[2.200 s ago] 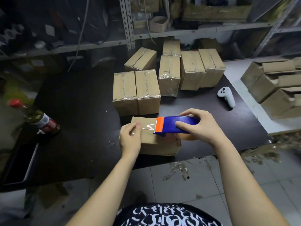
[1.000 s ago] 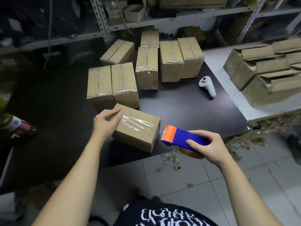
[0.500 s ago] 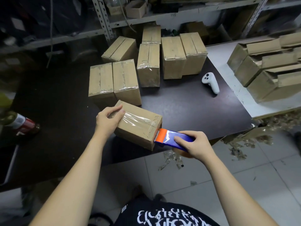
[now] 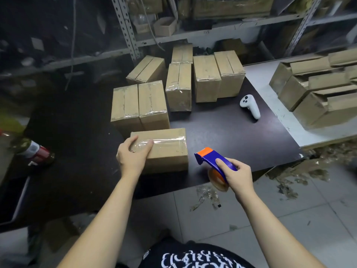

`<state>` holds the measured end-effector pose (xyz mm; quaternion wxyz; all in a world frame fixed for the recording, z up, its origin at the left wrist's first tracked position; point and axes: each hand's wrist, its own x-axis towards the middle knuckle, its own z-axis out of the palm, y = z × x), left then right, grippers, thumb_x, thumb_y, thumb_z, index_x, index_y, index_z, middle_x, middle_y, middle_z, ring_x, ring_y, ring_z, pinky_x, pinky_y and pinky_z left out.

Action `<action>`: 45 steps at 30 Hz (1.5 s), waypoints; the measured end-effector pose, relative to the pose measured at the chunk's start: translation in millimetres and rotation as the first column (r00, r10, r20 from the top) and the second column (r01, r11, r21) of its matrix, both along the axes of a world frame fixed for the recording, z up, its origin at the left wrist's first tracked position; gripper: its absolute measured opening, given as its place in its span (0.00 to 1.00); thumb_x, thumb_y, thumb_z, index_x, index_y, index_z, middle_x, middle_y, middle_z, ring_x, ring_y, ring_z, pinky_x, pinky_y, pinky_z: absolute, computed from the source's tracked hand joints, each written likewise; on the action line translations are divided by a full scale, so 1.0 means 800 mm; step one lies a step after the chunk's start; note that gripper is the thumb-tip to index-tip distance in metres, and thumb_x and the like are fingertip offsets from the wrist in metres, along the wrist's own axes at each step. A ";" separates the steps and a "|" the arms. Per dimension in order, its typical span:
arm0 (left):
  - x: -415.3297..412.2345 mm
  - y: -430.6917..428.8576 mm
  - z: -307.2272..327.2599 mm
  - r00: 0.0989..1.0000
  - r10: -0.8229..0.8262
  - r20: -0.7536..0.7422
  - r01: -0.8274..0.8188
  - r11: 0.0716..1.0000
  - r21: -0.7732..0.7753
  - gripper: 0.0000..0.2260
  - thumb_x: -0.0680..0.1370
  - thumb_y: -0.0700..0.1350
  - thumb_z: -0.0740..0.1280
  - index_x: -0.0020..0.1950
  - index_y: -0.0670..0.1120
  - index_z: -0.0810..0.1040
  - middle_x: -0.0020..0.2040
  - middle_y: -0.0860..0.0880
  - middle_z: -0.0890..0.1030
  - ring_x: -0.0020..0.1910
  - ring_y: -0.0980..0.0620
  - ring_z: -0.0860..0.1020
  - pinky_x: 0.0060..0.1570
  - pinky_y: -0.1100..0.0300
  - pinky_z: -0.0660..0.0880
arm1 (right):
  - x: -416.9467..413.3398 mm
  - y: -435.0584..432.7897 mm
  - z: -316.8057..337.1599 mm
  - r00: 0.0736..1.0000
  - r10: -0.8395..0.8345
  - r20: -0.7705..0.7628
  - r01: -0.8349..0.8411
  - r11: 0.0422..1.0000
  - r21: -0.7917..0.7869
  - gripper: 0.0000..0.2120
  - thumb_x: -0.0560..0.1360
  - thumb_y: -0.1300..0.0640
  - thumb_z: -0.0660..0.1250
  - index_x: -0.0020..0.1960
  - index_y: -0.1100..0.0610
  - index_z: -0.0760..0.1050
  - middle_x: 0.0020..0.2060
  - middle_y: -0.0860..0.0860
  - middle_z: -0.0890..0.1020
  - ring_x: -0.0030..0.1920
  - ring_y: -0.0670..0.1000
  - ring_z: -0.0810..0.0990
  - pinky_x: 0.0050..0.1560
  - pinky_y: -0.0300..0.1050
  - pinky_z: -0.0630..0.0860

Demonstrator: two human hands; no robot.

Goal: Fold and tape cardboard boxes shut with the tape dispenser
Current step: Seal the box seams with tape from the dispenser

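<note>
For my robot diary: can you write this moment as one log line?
left hand: holds taped box | right hand: grips tape dispenser, clear of box

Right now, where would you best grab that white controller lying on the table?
Probably by its slim handle, from above: the controller lies flat on the table, round button end farther away, handle angled nearer, nothing touching it.
</note>
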<state>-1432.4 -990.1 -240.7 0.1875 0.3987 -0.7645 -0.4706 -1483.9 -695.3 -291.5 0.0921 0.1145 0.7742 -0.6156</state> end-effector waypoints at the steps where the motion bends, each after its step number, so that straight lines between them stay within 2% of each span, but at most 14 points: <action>1: 0.001 0.004 0.000 0.999 0.037 -0.001 -0.037 0.999 -0.030 0.22 0.70 0.58 0.78 0.62 0.55 0.80 0.60 0.58 0.74 0.62 0.55 0.72 0.60 0.59 0.69 | 0.002 -0.001 0.000 1.000 -0.009 0.011 0.009 1.000 -0.014 0.09 0.73 0.48 0.79 0.48 0.52 0.86 0.43 0.47 0.87 0.46 0.51 0.84 0.48 0.48 0.81; 6: 0.012 0.009 -0.005 0.999 0.030 0.032 -0.027 0.995 -0.099 0.19 0.73 0.57 0.75 0.57 0.53 0.72 0.57 0.55 0.75 0.59 0.48 0.75 0.58 0.52 0.73 | 0.009 -0.008 0.007 0.993 -0.076 0.091 0.082 0.994 -0.067 0.13 0.70 0.46 0.80 0.47 0.53 0.83 0.43 0.50 0.85 0.45 0.52 0.84 0.47 0.50 0.81; 11: 0.029 -0.004 0.000 0.993 0.025 0.117 -0.017 0.997 -0.071 0.26 0.68 0.61 0.78 0.59 0.58 0.70 0.56 0.51 0.76 0.57 0.45 0.76 0.57 0.45 0.77 | -0.004 -0.020 -0.008 0.811 -0.291 0.508 0.416 0.896 -0.152 0.30 0.59 0.41 0.85 0.50 0.60 0.81 0.47 0.56 0.86 0.45 0.54 0.85 0.49 0.54 0.85; 14: 0.037 0.001 0.004 0.977 0.095 0.190 -0.077 0.992 -0.102 0.25 0.67 0.65 0.76 0.56 0.54 0.76 0.55 0.50 0.78 0.56 0.46 0.77 0.58 0.46 0.77 | -0.005 -0.024 -0.017 0.717 -0.195 0.669 0.528 0.779 -0.339 0.37 0.56 0.43 0.87 0.57 0.61 0.80 0.48 0.56 0.87 0.39 0.52 0.85 0.37 0.49 0.84; 16: 0.042 0.009 0.007 0.964 0.147 0.221 -0.124 0.986 -0.113 0.23 0.67 0.68 0.74 0.49 0.52 0.79 0.52 0.49 0.79 0.54 0.45 0.78 0.57 0.48 0.77 | -0.002 -0.028 -0.024 0.718 -0.119 0.686 0.507 0.764 -0.399 0.40 0.56 0.43 0.87 0.61 0.62 0.80 0.49 0.56 0.87 0.43 0.53 0.86 0.38 0.51 0.84; 18: 0.050 0.018 0.008 0.965 0.146 0.217 -0.132 0.988 -0.076 0.23 0.65 0.70 0.72 0.46 0.52 0.79 0.50 0.49 0.80 0.51 0.45 0.79 0.55 0.48 0.78 | 0.004 -0.031 -0.022 0.744 -0.070 0.665 0.447 0.791 -0.417 0.38 0.57 0.43 0.86 0.59 0.62 0.81 0.51 0.57 0.87 0.47 0.54 0.87 0.38 0.49 0.84; 20: 0.060 0.024 0.009 0.975 0.099 0.201 -0.095 0.995 -0.026 0.23 0.63 0.70 0.69 0.46 0.54 0.79 0.50 0.50 0.81 0.51 0.46 0.79 0.55 0.47 0.79 | 0.009 -0.035 -0.019 0.771 -0.024 0.636 0.382 0.817 -0.432 0.37 0.57 0.43 0.86 0.58 0.62 0.82 0.49 0.57 0.87 0.42 0.53 0.86 0.39 0.49 0.83; 24: 0.078 0.028 0.005 0.983 -0.004 0.185 0.010 0.999 -0.033 0.17 0.69 0.64 0.75 0.47 0.53 0.80 0.49 0.51 0.82 0.51 0.48 0.80 0.51 0.50 0.80 | 0.015 -0.042 -0.007 0.856 -0.003 0.516 0.265 0.862 -0.433 0.25 0.70 0.46 0.80 0.55 0.65 0.81 0.39 0.58 0.87 0.35 0.52 0.85 0.41 0.47 0.83; 28: 0.084 0.045 0.006 0.978 0.044 0.202 -0.035 0.998 -0.049 0.23 0.68 0.66 0.76 0.42 0.47 0.79 0.45 0.49 0.82 0.47 0.47 0.79 0.44 0.54 0.75 | 0.030 -0.051 0.007 0.931 0.076 0.357 0.102 0.884 -0.457 0.19 0.77 0.50 0.74 0.57 0.66 0.80 0.39 0.57 0.87 0.35 0.53 0.85 0.38 0.45 0.83; 33: 0.085 0.083 0.015 0.984 0.036 0.176 -0.049 0.996 0.071 0.24 0.70 0.63 0.77 0.41 0.42 0.79 0.38 0.50 0.80 0.38 0.54 0.77 0.33 0.60 0.69 | 0.048 -0.054 0.030 0.974 0.093 0.206 -0.021 0.945 -0.327 0.19 0.78 0.49 0.73 0.57 0.66 0.78 0.42 0.59 0.87 0.37 0.50 0.86 0.37 0.43 0.82; 36: 0.088 0.077 0.016 0.991 -0.012 0.132 0.005 0.998 0.057 0.16 0.72 0.57 0.77 0.43 0.45 0.81 0.40 0.52 0.82 0.41 0.52 0.80 0.37 0.60 0.70 | 0.065 -0.050 0.048 0.988 0.072 0.138 -0.037 0.970 -0.242 0.16 0.78 0.51 0.74 0.54 0.63 0.76 0.42 0.57 0.84 0.34 0.44 0.83 0.32 0.36 0.77; 40: 0.083 0.058 0.038 0.977 -0.206 -0.044 0.208 0.977 0.038 0.02 0.77 0.44 0.72 0.48 0.48 0.83 0.44 0.53 0.84 0.46 0.55 0.81 0.44 0.64 0.74 | 0.083 -0.045 0.061 0.996 0.060 -0.066 -0.065 0.994 -0.089 0.22 0.75 0.47 0.76 0.48 0.65 0.75 0.38 0.57 0.77 0.36 0.48 0.75 0.31 0.36 0.73; 42: 0.074 0.054 0.056 0.930 -0.342 -0.137 0.357 0.927 0.111 0.03 0.79 0.44 0.72 0.52 0.49 0.84 0.47 0.51 0.85 0.46 0.57 0.81 0.41 0.69 0.74 | 0.092 -0.045 0.072 0.985 0.083 -0.154 -0.092 0.995 -0.050 0.25 0.73 0.44 0.77 0.45 0.66 0.74 0.35 0.57 0.76 0.34 0.49 0.74 0.34 0.43 0.73; 45: 0.054 0.054 0.076 0.854 -0.483 -0.195 0.520 0.787 0.331 0.08 0.83 0.48 0.67 0.60 0.50 0.82 0.53 0.50 0.85 0.51 0.54 0.82 0.39 0.63 0.72 | 0.108 -0.047 0.086 0.962 0.158 -0.223 -0.160 0.987 0.010 0.27 0.71 0.44 0.79 0.43 0.67 0.73 0.32 0.57 0.77 0.31 0.48 0.73 0.34 0.45 0.72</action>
